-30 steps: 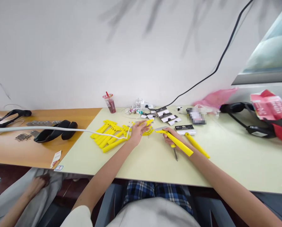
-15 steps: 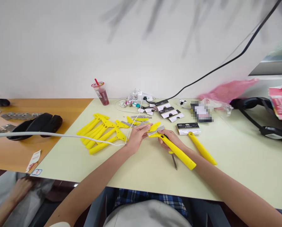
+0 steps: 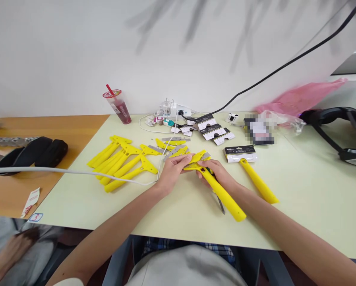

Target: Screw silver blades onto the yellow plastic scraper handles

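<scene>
Left hand (image 3: 172, 170) is pinching flat yellow plate (image 3: 198, 156), right hand (image 3: 220, 173) gripping yellow T-shaped scraper (image 3: 227, 198) plus steel-shafted screwdriver (image 3: 220, 204). White cable (image 3: 106, 176) is crossing in front.

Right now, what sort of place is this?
Probably a small indoor workshop: yellow plastic T-shaped handles lie piled beside thin grey metal blades, with black-and-white card sleeves nearby.

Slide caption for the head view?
Left hand holds a yellow piece at the head of a yellow scraper in the right hand.
</scene>
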Available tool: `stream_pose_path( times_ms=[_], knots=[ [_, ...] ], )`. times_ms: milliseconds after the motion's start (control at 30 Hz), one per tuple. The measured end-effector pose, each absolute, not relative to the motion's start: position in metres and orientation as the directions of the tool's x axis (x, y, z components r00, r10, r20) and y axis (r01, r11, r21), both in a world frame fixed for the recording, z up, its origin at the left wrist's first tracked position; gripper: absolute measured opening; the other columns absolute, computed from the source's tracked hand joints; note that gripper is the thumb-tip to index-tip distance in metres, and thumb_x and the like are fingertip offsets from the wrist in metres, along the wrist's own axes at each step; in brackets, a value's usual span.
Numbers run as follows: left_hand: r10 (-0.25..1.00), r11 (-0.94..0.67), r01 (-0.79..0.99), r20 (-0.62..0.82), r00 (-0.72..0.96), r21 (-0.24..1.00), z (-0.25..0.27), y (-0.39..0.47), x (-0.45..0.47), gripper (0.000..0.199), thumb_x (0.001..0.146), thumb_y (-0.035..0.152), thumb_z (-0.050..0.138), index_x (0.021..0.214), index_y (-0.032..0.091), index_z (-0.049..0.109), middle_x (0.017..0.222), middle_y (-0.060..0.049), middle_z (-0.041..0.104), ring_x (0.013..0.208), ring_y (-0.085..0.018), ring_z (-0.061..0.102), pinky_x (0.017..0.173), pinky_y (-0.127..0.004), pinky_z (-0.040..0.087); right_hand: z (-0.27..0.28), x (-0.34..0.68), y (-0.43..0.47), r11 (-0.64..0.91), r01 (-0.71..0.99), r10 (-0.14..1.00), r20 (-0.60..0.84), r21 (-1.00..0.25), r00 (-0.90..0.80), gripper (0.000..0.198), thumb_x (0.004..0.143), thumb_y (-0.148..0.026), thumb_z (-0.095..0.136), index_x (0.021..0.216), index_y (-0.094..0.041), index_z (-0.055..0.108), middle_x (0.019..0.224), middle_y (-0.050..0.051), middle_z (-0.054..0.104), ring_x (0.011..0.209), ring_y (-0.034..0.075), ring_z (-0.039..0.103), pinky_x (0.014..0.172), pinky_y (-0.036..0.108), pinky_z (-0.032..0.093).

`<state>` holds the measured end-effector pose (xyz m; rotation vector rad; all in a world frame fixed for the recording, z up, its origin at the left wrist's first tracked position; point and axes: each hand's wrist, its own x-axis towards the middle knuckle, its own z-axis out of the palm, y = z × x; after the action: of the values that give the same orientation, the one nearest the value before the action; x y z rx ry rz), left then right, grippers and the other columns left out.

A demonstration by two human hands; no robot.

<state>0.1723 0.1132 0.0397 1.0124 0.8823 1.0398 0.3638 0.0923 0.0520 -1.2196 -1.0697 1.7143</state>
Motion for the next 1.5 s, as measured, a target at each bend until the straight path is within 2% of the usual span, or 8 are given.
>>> stream_pose_path(
  times_ms=[133,333,600,700,867,1100,1300,1500],
  knots=[
    [0.958,0.137,-0.248,-0.065,0.278,0.959,0.039,0.114,0.173,0.038,0.094,0.058,0.09,0.11,0.024,0.095,0.133,-0.011,0.085,0.126,-0.038,0.081,0.108,-0.06,0.071,0.047,0.365,0.091,-0.382,-0.17,0.907,-0.333,-0.908,-0.259,0.042,0.077,-0.058,0.089,0.077,-0.021,0.071,0.069,0.001,0.066,0.05,0.012,0.049,0.042,0.027,0.035],
    [0.952,0.098,-0.206,-0.03,0.306,0.974,0.039,0.115,0.169,0.035,0.098,0.055,0.087,0.118,0.026,0.093,0.136,-0.011,0.084,0.125,-0.038,0.082,0.111,-0.066,0.068,0.045,0.366,0.092,-0.386,-0.177,0.901,-0.329,-0.905,-0.282,0.05,0.077,-0.063,0.097,0.081,-0.02,0.072,0.074,0.0,0.067,0.052,0.011,0.05,0.045,0.025,0.038],
    [0.94,-0.045,-0.084,0.07,0.333,0.995,0.036,0.115,0.167,0.032,0.102,0.051,0.082,0.123,0.029,0.093,0.113,-0.009,0.089,0.119,-0.037,0.083,0.11,-0.061,0.067,0.045,0.365,0.094,-0.369,-0.124,0.889,-0.311,-0.921,-0.337,0.061,0.08,-0.075,0.094,0.078,-0.019,0.072,0.07,-0.002,0.063,0.05,0.009,0.048,0.045,0.025,0.037],
    [0.941,-0.064,-0.05,0.077,0.33,0.997,0.038,0.116,0.165,0.03,0.102,0.048,0.081,0.122,0.029,0.093,0.114,-0.009,0.089,0.114,-0.035,0.084,0.11,-0.059,0.066,0.044,0.365,0.094,-0.375,-0.13,0.887,-0.315,-0.918,-0.338,0.061,0.084,-0.077,0.091,0.081,-0.019,0.071,0.073,-0.001,0.065,0.05,0.008,0.047,0.044,0.024,0.036],
    [0.945,-0.095,0.026,0.082,0.316,0.995,0.045,0.117,0.161,0.03,0.098,0.046,0.084,0.117,0.026,0.094,0.119,-0.01,0.089,0.117,-0.034,0.082,0.11,-0.052,0.065,0.044,0.365,0.093,-0.402,-0.153,0.878,-0.332,-0.903,-0.345,0.059,0.08,-0.074,0.096,0.089,-0.021,0.072,0.072,-0.002,0.068,0.05,0.009,0.05,0.043,0.024,0.038],
    [0.912,-0.154,-0.032,0.154,0.381,0.988,0.052,0.12,0.156,0.026,0.094,0.046,0.088,0.103,0.023,0.094,0.118,-0.013,0.087,0.116,-0.031,0.08,0.104,-0.047,0.066,0.046,0.369,0.092,-0.425,-0.136,0.854,-0.346,-0.895,-0.388,0.052,0.079,-0.064,0.099,0.085,-0.019,0.074,0.071,-0.001,0.069,0.05,0.01,0.049,0.043,0.024,0.037],
    [0.917,-0.048,-0.045,0.062,0.395,0.998,0.051,0.123,0.154,0.037,0.088,0.047,0.094,0.114,0.021,0.092,0.123,-0.013,0.087,0.117,-0.032,0.08,0.108,-0.048,0.063,0.048,0.37,0.091,-0.411,-0.119,0.843,-0.327,-0.904,-0.428,0.045,0.08,-0.056,0.099,0.081,-0.02,0.073,0.068,-0.002,0.067,0.05,0.01,0.051,0.045,0.025,0.035],
    [0.912,0.041,-0.027,-0.026,0.41,0.999,0.056,0.122,0.156,0.036,0.092,0.054,0.09,0.108,0.022,0.094,0.118,-0.013,0.088,0.123,-0.035,0.079,0.115,-0.053,0.059,0.043,0.371,0.088,-0.453,-0.074,0.816,-0.379,-0.889,-0.436,0.042,0.075,-0.051,0.1,0.081,-0.02,0.072,0.067,-0.002,0.068,0.049,0.01,0.051,0.046,0.026,0.036]
  ],
)
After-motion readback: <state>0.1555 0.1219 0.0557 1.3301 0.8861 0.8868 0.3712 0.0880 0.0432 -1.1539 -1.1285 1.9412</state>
